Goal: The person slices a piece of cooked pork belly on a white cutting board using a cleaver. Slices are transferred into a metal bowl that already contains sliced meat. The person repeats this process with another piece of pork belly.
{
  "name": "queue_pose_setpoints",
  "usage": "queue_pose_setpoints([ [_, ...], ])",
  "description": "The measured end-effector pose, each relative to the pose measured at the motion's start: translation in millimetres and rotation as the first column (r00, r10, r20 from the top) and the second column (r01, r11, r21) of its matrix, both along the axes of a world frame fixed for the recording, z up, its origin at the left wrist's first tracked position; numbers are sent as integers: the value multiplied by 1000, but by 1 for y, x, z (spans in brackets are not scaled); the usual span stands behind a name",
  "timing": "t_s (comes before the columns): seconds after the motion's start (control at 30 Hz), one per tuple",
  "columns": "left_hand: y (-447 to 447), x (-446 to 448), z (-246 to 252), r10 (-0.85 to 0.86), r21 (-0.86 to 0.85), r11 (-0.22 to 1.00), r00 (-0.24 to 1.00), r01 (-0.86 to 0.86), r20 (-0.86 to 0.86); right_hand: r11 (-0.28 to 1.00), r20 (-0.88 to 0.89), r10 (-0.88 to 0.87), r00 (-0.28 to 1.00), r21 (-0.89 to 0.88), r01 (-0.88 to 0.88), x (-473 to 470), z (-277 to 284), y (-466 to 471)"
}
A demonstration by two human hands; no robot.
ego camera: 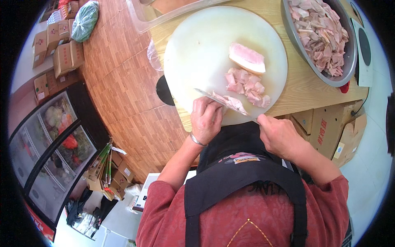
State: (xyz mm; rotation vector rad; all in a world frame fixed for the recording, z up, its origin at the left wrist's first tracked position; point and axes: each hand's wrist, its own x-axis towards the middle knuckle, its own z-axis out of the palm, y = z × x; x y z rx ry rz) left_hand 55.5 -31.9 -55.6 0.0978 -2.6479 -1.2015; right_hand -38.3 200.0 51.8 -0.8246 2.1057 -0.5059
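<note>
My right hand (277, 136) grips the handle of a kitchen knife (220, 101), its blade slanting up and left across the near part of a round white cutting board (197, 58). Bent fingers of my left hand (206, 119) rest against the near side of the blade, on a piece of meat that they mostly hide. Freshly cut meat slices (234, 103) lie along the blade's far side. Just beyond them is a small heap of sliced meat (247, 85). A thick block of pale pink meat (247, 58) with a fatty rind sits farther back.
A large metal basin (331, 81) piled with sliced meat stands at the right of the wooden table (304, 95), beside a white scale-like device (364, 52). A clear plastic tub (145, 26) is at the far left corner. Cardboard boxes (327, 129) sit below the table.
</note>
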Motion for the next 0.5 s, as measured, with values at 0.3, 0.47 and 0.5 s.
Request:
queue_pose_setpoints([
  [0.3,5,3,-5,51,57,997,999,-52,14,994,-11,-38,999,-101,37,2,-37,-39],
  [0.47,9,8,-8,97,46,994,995,-98,19,1000,18,-13,1000,-5,13,10,-25,-13],
  [0.5,10,9,-9,99,46,994,995,-100,18,999,41,-8,999,51,6,12,-22,-7],
])
